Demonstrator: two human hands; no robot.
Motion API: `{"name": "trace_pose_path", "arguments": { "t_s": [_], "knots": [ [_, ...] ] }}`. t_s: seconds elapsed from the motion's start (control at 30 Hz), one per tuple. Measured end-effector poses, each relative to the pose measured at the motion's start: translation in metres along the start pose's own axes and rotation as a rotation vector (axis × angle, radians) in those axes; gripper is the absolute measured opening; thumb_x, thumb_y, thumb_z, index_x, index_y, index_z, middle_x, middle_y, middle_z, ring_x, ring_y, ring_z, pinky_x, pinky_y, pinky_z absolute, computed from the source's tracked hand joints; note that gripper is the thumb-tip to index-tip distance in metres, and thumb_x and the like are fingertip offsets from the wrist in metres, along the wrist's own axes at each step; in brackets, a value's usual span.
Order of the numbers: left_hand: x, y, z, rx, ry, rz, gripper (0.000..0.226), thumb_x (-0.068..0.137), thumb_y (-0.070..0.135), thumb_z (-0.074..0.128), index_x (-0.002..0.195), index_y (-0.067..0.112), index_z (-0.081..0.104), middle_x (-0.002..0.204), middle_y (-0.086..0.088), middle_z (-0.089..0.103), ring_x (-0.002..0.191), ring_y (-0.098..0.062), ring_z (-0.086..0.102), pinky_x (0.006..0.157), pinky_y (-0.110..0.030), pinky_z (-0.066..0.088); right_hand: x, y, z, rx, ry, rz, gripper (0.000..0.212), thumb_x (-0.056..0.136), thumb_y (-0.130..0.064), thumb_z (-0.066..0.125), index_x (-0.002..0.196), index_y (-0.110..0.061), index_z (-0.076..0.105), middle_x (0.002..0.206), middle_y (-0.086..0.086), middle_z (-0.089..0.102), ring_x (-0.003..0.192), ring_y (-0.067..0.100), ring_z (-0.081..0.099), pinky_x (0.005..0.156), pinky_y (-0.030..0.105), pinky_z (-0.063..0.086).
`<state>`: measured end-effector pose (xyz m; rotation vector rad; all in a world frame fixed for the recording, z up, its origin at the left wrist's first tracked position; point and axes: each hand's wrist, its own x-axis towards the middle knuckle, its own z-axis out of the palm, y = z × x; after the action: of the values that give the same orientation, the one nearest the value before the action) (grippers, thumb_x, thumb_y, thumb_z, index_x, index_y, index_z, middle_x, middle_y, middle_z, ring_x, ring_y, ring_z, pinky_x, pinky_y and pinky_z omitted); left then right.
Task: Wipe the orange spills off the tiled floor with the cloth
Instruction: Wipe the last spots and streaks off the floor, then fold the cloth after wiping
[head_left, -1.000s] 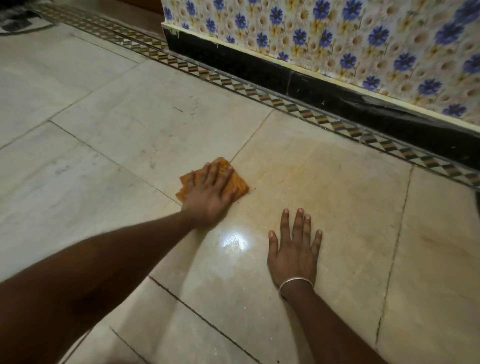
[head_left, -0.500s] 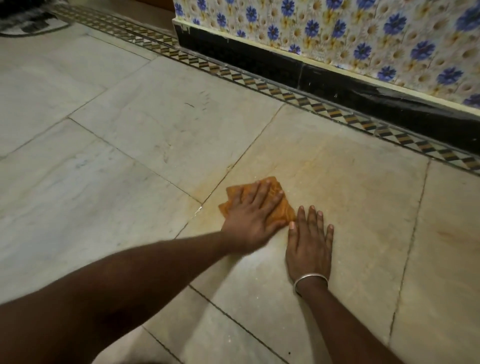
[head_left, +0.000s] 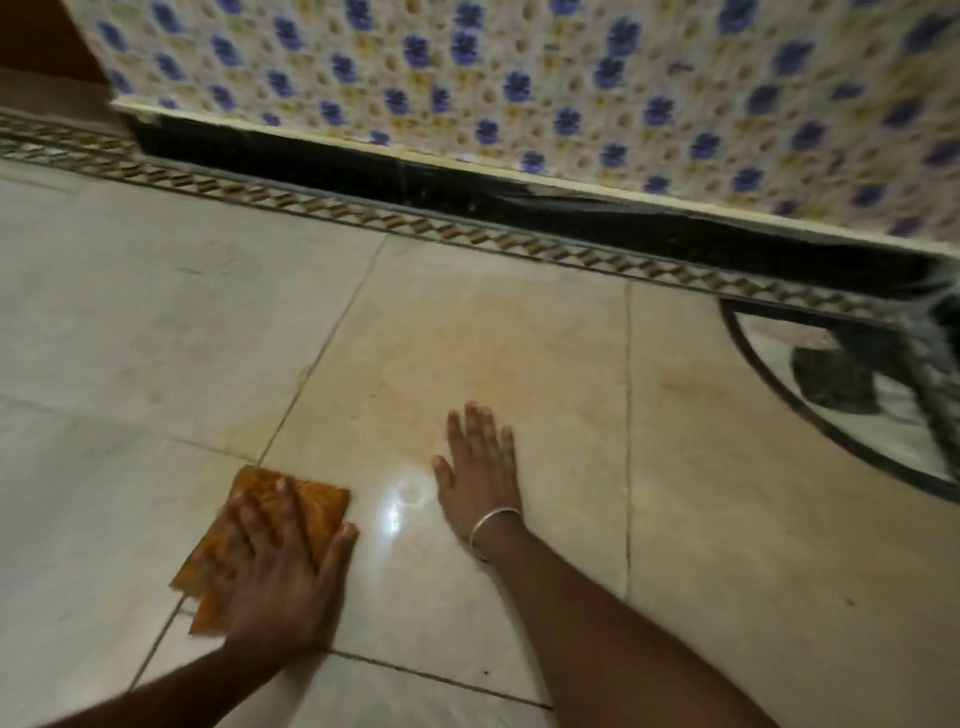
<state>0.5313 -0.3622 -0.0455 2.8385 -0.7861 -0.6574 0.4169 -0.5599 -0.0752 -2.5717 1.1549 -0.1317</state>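
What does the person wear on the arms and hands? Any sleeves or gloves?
No sleeves or gloves are in view. The right hand has a thin silver-coloured bangle at the wrist. The left hand, blurred, shows nothing worn.

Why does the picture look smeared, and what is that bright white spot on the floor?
Head view: the flowered wall and the left hand on the cloth are smeared by motion, the right hand less so; the spot is glare off the glossy floor.

Right hand (head_left: 480, 478), silver bangle (head_left: 491, 518)
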Motion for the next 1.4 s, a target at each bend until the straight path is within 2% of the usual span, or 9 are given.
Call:
{"name": "trace_pose_path", "arguments": {
  "t_s": [0.13, 0.3, 0.37, 0.43, 0.5, 0.57, 0.77, 1.0, 1.4],
  "knots": [
    [-0.04, 0.048, 0.016, 0.141, -0.149, 0.01, 0.092, 0.099, 0.07, 0.013, 0.155, 0.017, -0.036, 0.163, -0.024, -0.036, 0.156, -0.044, -0.022, 0.126, -0.064, 0.001, 0.004, 0.001, -0.013, 0.223, -0.114, 0.061, 0.056, 0.106, -0.043, 0.026, 0.159, -0.023, 0.021, 0.169, 0.0, -0.001, 0.155, 0.014, -0.008, 0.123, 0.038, -0.013],
    [-0.084, 0.099, 0.024, 0.287, -0.355, 0.182, 0.096, 0.104, 0.045, 0.046, 0.159, 0.023, -0.029, 0.165, -0.022, -0.034, 0.156, -0.044, -0.022, 0.125, -0.062, -0.001, -0.014, -0.002, -0.036, 0.734, -0.165, 0.233, 0.047, 0.108, -0.042, 0.031, 0.149, -0.024, 0.046, 0.166, -0.006, 0.02, 0.153, 0.006, 0.006, 0.123, 0.029, -0.008],
    [-0.091, 0.109, 0.02, 0.264, -0.456, 0.291, 0.08, 0.106, 0.045, 0.043, 0.165, 0.03, -0.009, 0.172, -0.015, -0.019, 0.16, -0.038, -0.01, 0.129, -0.054, 0.004, -0.027, -0.002, -0.046, 1.016, -0.162, 0.366, 0.051, 0.103, -0.052, 0.038, 0.142, -0.025, 0.056, 0.158, -0.01, 0.036, 0.149, 0.006, 0.023, 0.126, 0.032, 0.004],
    [-0.09, 0.112, 0.009, 0.049, -0.49, 0.433, 0.054, 0.104, 0.043, 0.042, 0.157, 0.033, 0.042, 0.167, -0.012, 0.035, 0.152, -0.021, 0.036, 0.124, -0.036, 0.03, -0.035, 0.004, -0.058, 1.22, -0.155, 0.435, 0.047, 0.103, -0.047, 0.042, 0.131, -0.017, 0.066, 0.141, -0.013, 0.051, 0.126, -0.001, 0.05, 0.119, 0.028, 0.026],
    [-0.09, 0.117, -0.013, -0.348, -0.546, 0.387, 0.025, 0.102, 0.031, 0.052, 0.106, 0.027, 0.077, 0.104, 0.0, 0.078, 0.094, -0.001, 0.071, 0.087, -0.026, 0.054, -0.036, 0.014, -0.076, 1.287, -0.217, 0.466, 0.043, 0.106, -0.034, 0.041, 0.129, -0.006, 0.066, 0.138, -0.01, 0.051, 0.113, 0.0, 0.056, 0.101, 0.019, 0.037],
    [-0.087, 0.126, -0.044, -0.655, -0.71, 0.295, 0.022, 0.101, 0.019, 0.062, 0.092, 0.009, 0.079, 0.08, -0.002, 0.077, 0.071, -0.013, 0.073, 0.072, -0.03, 0.057, -0.035, 0.025, -0.098, 1.318, -0.338, 0.491, 0.052, 0.105, -0.042, 0.038, 0.132, -0.005, 0.062, 0.144, 0.002, 0.054, 0.126, 0.016, 0.055, 0.095, 0.021, 0.045],
    [-0.047, 0.141, -0.123, -0.955, -0.674, 0.298, 0.042, 0.089, -0.004, 0.042, 0.112, 0.002, 0.076, 0.109, -0.024, 0.077, 0.102, -0.041, 0.075, 0.095, -0.05, 0.059, -0.041, 0.034, -0.174, 1.472, -0.639, 0.256, 0.081, 0.095, -0.07, 0.035, 0.132, -0.004, 0.062, 0.129, 0.021, 0.065, 0.122, 0.037, 0.061, 0.104, 0.043, 0.05],
    [-0.02, 0.155, -0.192, -0.984, -0.464, 0.531, 0.035, 0.097, 0.009, 0.047, 0.111, 0.015, 0.079, 0.111, -0.01, 0.078, 0.099, -0.028, 0.076, 0.084, -0.043, 0.061, -0.023, 0.012, -0.243, 1.058, -0.369, -0.077, 0.045, 0.084, -0.041, 0.067, 0.127, -0.031, 0.063, 0.112, -0.01, 0.073, 0.101, 0.009, 0.07, 0.077, 0.024, 0.058],
    [-0.01, 0.197, -0.291, -0.973, -0.303, 0.814, 0.031, 0.103, 0.009, 0.044, 0.104, 0.002, 0.075, 0.109, -0.014, 0.075, 0.107, -0.03, 0.07, 0.098, -0.045, 0.053, 0.013, -0.022, -0.388, 0.769, -0.371, -0.208, 0.03, 0.097, -0.026, 0.058, 0.124, -0.018, 0.069, 0.113, 0.004, 0.075, 0.1, 0.015, 0.072, 0.078, 0.022, 0.059]
  ]
}}
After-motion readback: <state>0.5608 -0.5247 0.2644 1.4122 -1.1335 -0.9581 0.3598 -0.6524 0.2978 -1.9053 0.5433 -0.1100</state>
